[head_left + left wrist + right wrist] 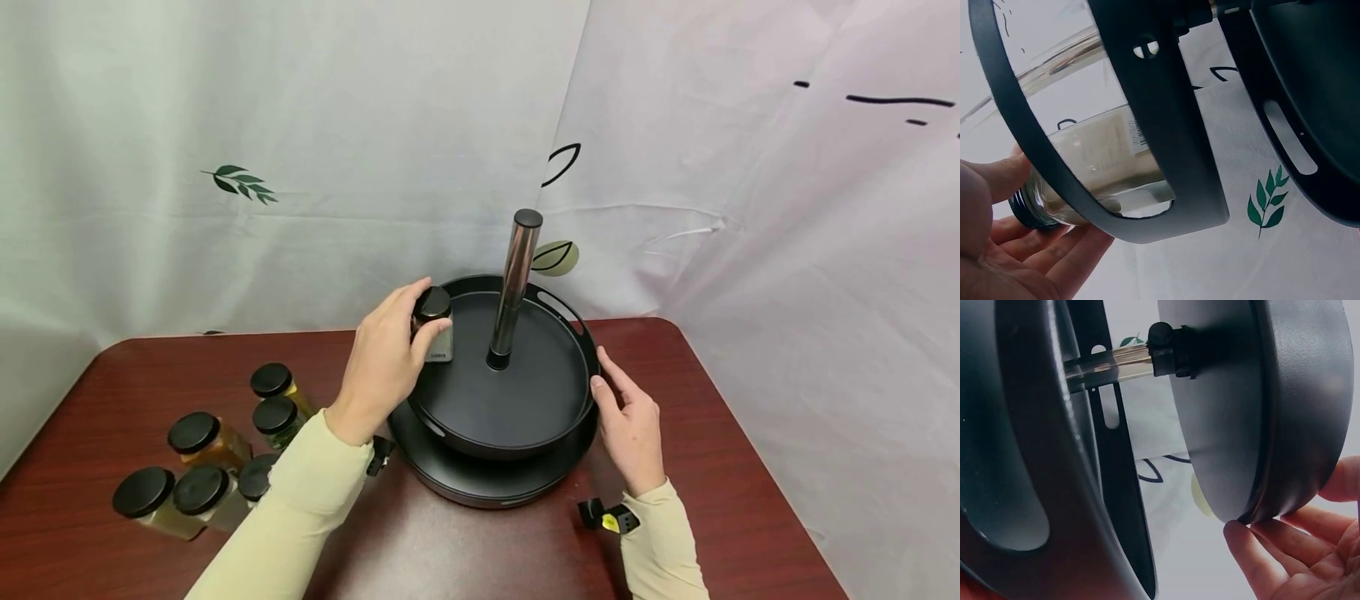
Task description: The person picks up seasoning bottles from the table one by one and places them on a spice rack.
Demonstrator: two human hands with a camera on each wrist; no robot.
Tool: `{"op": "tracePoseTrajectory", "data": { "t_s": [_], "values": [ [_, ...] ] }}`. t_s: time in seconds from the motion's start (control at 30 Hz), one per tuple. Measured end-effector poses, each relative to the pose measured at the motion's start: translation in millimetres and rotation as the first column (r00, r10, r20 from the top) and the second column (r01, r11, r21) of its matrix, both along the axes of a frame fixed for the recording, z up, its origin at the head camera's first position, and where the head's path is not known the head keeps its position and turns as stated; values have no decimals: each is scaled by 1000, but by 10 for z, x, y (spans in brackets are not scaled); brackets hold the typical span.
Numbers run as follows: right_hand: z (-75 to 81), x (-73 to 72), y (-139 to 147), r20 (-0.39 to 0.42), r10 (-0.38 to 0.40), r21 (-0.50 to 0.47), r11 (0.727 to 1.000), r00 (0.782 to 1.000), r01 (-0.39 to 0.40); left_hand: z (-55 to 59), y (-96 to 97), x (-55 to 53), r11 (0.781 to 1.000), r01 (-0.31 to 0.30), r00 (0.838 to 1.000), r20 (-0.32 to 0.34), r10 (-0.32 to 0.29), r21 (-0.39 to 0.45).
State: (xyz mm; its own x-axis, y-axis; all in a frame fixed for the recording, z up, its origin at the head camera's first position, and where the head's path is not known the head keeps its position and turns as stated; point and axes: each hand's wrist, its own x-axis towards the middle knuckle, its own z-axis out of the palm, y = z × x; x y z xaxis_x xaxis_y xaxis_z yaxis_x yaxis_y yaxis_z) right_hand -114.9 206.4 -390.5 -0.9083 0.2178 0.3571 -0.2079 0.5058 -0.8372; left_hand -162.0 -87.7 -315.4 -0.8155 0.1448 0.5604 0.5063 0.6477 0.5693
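Note:
A glass spice jar with a black lid stands at the left edge of the upper level of a black two-tier tray. My left hand grips it near the lid, thumb in front and fingers behind. In the left wrist view, pale powder fills much of the jar, seen through the tray's slotted rim. At the tray's right side, my right hand holds the upper rim between thumb and fingers. The right wrist view shows those fingertips against the upper tier's underside edge.
Several black-lidded spice jars stand in a group at the left of the red-brown table. A shiny metal post rises from the tray's middle. A pale curtain hangs behind the table's back edge.

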Motion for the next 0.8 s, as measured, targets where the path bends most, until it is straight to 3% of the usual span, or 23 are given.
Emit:
{"op": "tracePoseTrajectory", "data": {
  "t_s": [0.3,0.63,0.8],
  "values": [
    [9,10,-6,3,10,-15,1000,1000,-10,-15,10,-19,999,11,1000,6,-11,-45],
    [13,5,-11,-5,5,-11,1000,1000,-5,-37,-38,-30,999,40,999,31,-39,-26],
    [-1,5,-8,1,6,-16,1000,1000,-6,-34,-140,14,1000,23,999,32,-23,-5]
  ]
}}
